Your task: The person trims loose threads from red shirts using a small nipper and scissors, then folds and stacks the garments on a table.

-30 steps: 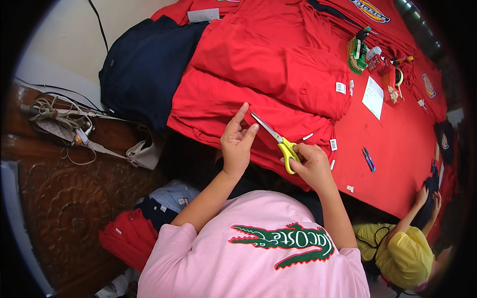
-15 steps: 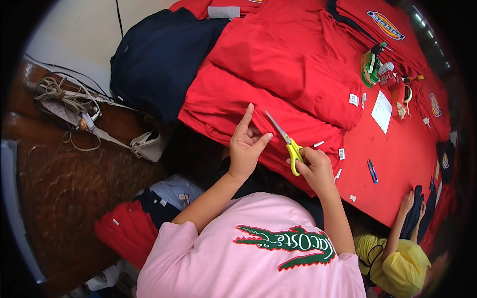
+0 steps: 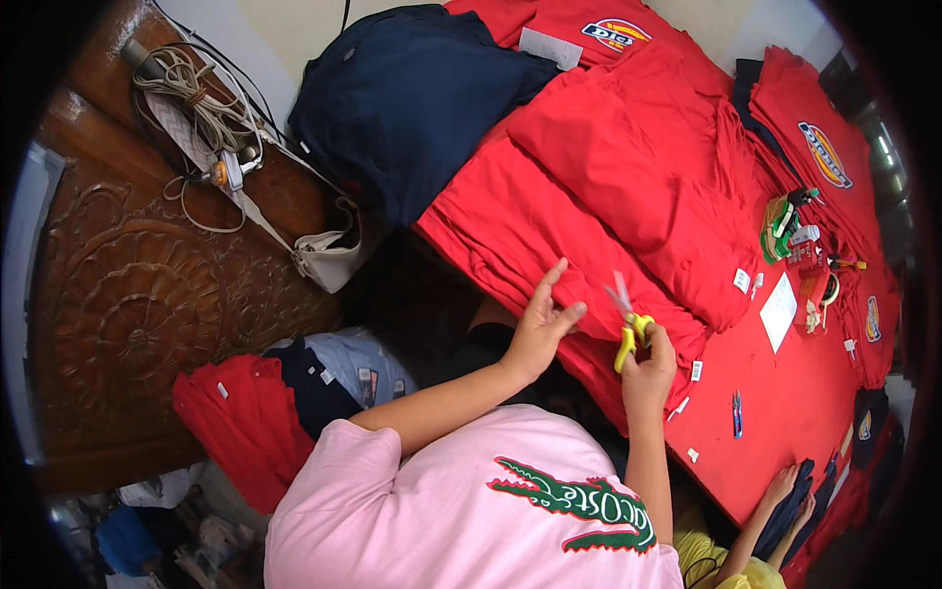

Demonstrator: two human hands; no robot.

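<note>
While the R hand [image 3: 650, 371] grips the scissors [image 3: 634, 322], fingers clamped on the yellow handle, the L hand [image 3: 535, 342] sits opp. w/ thumb and index apart, nothing visible btw them; its other fingers are partly hidden. Scissors loc.: just past the R fingertips, blades pointing away from the wearer; blades blurred, exact gap can't be told.

Hazards (judged): L fingertips are near the blades, so a careless R wrist swing could nick them. Red garments [image 3: 510, 221] lie directly behind the tips; if the blades close too low, loose folds could get cut. A slack grip could drop the tool onto the cloth.

Surface: garments are stacked in front of both hands' fingers, w/ a white tag [image 3: 697, 371] at the edge just R of the R fingers. Farther R, the red tabletop [image 3: 711, 447] carries blue-handled snips [image 3: 737, 417]; beyond, a paper sheet [image 3: 778, 314], then small bottles [image 3: 807, 240].

Room: L of the L fingers, a carved wood panel [image 3: 128, 314] bears coiled cable [image 3: 201, 98]. Beyond the L fingers, a navy garment [image 3: 412, 93] is heaped near a pale wall. Far R of the R fingers, a co-worker's hands [image 3: 782, 483] hold dark cloth [image 3: 785, 515].
</note>
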